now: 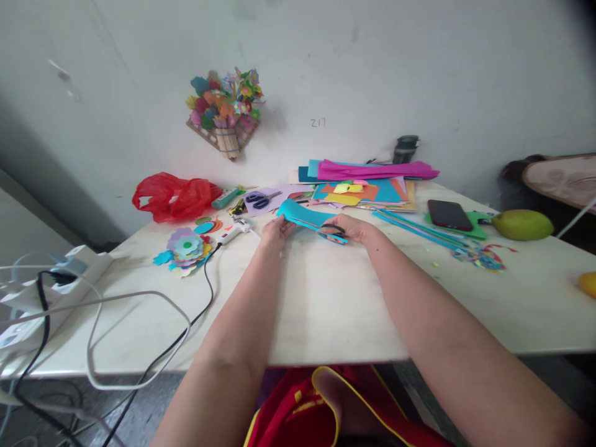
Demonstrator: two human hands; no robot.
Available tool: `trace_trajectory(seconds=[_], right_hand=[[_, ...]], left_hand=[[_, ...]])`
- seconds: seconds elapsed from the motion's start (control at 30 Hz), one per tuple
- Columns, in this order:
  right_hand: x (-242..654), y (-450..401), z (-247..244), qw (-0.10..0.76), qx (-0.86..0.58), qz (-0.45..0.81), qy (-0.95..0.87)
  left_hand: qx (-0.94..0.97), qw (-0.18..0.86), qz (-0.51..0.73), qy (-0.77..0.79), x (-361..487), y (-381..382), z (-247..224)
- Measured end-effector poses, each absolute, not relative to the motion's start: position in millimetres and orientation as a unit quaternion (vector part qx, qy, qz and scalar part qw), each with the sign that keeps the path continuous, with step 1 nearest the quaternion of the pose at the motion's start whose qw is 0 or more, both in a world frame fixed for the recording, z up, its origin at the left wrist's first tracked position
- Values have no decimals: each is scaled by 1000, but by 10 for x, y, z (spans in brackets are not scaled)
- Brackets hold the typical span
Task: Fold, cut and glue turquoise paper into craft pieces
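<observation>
A strip of blue craft paper point(307, 215) is held up over the middle of the table. My left hand point(278, 231) pinches its left end with closed fingers. Wrapped round the dark handles of a pair of scissors point(333, 230) is my right hand point(350, 228), at the strip's right end. The scissors' blades lie along the lower edge of the paper and are partly hidden by it. A narrow blue sliver hangs below the scissors' handles.
Paper flowers point(187, 246) and a white glue gun point(233, 231) lie on the left, its cord trailing to a power strip point(69, 279). Behind are a red plastic bag point(174, 195), dark-blue scissors point(261, 199) and stacked coloured paper point(391, 190). Paper strips point(414, 230), a phone point(449, 215) and a green mango point(521, 224) lie right.
</observation>
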State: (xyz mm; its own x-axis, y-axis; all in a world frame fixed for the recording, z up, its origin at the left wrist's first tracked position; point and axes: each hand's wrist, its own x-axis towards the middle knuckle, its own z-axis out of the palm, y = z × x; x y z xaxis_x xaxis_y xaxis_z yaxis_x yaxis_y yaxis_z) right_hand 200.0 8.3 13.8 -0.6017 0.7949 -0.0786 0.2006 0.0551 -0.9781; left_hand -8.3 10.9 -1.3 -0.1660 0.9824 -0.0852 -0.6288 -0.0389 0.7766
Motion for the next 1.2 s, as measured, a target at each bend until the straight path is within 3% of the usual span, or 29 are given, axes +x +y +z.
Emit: trace_trajectory(seconds=[1.2], right_hand=[[1980,131,82,251,-385,491,-740]], left_hand=[[256,589,667,377,-51,100,18]])
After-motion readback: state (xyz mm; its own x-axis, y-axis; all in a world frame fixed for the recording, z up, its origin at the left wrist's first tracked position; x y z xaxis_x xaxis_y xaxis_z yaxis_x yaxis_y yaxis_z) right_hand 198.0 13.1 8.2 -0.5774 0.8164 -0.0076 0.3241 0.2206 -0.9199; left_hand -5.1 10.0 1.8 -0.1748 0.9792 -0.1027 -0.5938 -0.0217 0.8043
